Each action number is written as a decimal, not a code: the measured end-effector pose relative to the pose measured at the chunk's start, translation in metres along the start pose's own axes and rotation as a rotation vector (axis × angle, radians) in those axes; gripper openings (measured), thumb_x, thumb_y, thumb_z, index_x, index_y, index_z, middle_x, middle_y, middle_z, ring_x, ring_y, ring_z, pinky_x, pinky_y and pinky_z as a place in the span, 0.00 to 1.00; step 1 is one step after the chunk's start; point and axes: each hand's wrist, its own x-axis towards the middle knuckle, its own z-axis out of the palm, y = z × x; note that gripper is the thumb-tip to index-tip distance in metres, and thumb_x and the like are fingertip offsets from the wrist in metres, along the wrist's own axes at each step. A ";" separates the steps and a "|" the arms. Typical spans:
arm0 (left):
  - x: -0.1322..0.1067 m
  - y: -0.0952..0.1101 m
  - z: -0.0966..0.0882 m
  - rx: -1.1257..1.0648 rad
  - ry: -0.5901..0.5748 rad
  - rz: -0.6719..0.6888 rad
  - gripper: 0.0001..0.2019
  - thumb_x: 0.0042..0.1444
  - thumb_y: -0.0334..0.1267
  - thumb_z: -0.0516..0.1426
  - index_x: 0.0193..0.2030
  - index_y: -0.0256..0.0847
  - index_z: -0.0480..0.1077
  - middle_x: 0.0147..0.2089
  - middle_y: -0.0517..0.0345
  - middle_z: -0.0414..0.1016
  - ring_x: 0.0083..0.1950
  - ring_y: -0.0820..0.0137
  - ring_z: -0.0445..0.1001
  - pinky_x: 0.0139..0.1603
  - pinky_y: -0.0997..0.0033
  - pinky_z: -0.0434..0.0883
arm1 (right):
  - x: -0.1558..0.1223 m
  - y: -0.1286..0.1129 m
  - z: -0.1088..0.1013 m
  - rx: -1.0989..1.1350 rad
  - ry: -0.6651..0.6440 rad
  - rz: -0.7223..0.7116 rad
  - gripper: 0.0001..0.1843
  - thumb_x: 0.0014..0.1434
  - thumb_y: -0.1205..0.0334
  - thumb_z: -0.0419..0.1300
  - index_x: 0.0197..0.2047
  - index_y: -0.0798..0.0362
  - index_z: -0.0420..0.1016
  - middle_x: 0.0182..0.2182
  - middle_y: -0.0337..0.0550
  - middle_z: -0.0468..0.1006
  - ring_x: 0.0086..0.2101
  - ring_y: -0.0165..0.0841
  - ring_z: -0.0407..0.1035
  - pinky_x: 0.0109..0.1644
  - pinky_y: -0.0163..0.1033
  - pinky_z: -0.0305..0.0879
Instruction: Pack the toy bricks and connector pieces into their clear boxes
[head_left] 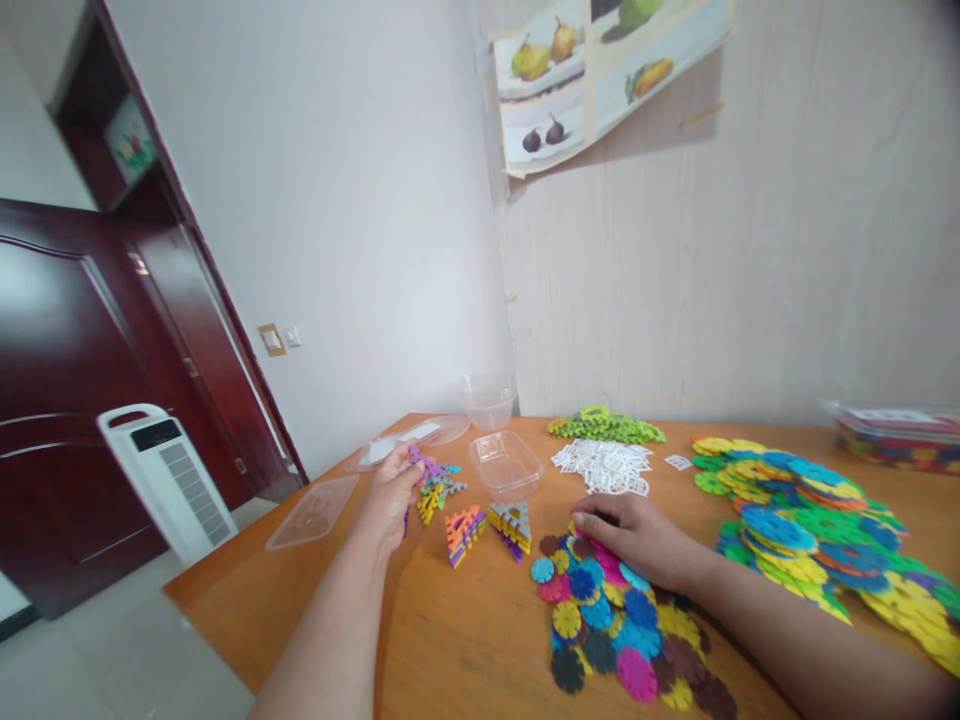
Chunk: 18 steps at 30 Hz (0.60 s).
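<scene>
My left hand (390,495) reaches across the wooden table (465,640), fingers closed on a purple interlocking piece (417,458) at the edge of a small multicoloured assembly (439,485). My right hand (637,538) rests palm down on a pile of flat snowflake-shaped discs (611,625), its fingers curled over the far edge of the pile; whether they pinch a disc is hidden. Between the hands stand two small stacked builds, one orange (463,532) and one yellow and grey (513,524).
Two clear plastic tubs (505,463) (487,398) and clear lids (313,510) sit at the back left. White pieces (604,466), green pieces (607,428) and a large heap of coloured discs (817,525) lie to the right. A white fan heater (166,480) stands on the floor by a dark door.
</scene>
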 end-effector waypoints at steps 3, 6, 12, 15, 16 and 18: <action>-0.002 0.001 0.002 0.008 -0.019 -0.014 0.28 0.50 0.42 0.62 0.59 0.44 0.65 0.45 0.51 0.77 0.31 0.75 0.72 0.24 0.79 0.55 | 0.000 -0.001 -0.001 -0.004 -0.008 -0.001 0.21 0.64 0.46 0.52 0.43 0.50 0.81 0.38 0.41 0.82 0.39 0.38 0.75 0.43 0.40 0.68; -0.002 -0.002 0.003 0.031 -0.024 -0.021 0.27 0.51 0.42 0.63 0.58 0.42 0.63 0.45 0.51 0.77 0.34 0.72 0.74 0.26 0.78 0.57 | 0.000 0.000 0.000 -0.002 -0.013 0.006 0.22 0.63 0.45 0.51 0.42 0.50 0.81 0.37 0.42 0.83 0.38 0.39 0.75 0.43 0.41 0.68; -0.003 -0.001 0.002 0.046 -0.079 0.015 0.21 0.48 0.44 0.64 0.48 0.39 0.70 0.39 0.55 0.76 0.33 0.72 0.72 0.28 0.77 0.59 | 0.000 0.002 0.001 0.011 -0.009 0.011 0.24 0.62 0.43 0.52 0.42 0.51 0.81 0.37 0.43 0.83 0.37 0.38 0.74 0.42 0.41 0.69; -0.006 0.003 0.004 0.081 -0.128 0.009 0.20 0.49 0.44 0.64 0.49 0.39 0.74 0.38 0.54 0.77 0.32 0.74 0.70 0.29 0.76 0.58 | 0.000 0.002 0.001 0.005 -0.004 0.007 0.24 0.63 0.44 0.52 0.43 0.50 0.81 0.37 0.43 0.83 0.37 0.39 0.74 0.43 0.41 0.69; -0.008 0.005 0.005 0.098 -0.149 0.005 0.20 0.49 0.44 0.63 0.49 0.39 0.75 0.39 0.54 0.77 0.33 0.73 0.70 0.29 0.76 0.58 | 0.000 0.001 0.000 0.002 -0.003 0.006 0.23 0.63 0.44 0.52 0.44 0.50 0.81 0.37 0.43 0.83 0.37 0.39 0.74 0.43 0.41 0.69; -0.011 0.008 0.006 0.144 -0.190 -0.011 0.20 0.49 0.43 0.63 0.49 0.39 0.76 0.41 0.52 0.79 0.33 0.72 0.70 0.30 0.75 0.59 | 0.000 0.001 0.000 -0.001 -0.005 0.004 0.23 0.63 0.44 0.52 0.44 0.50 0.81 0.38 0.42 0.83 0.38 0.39 0.74 0.43 0.41 0.69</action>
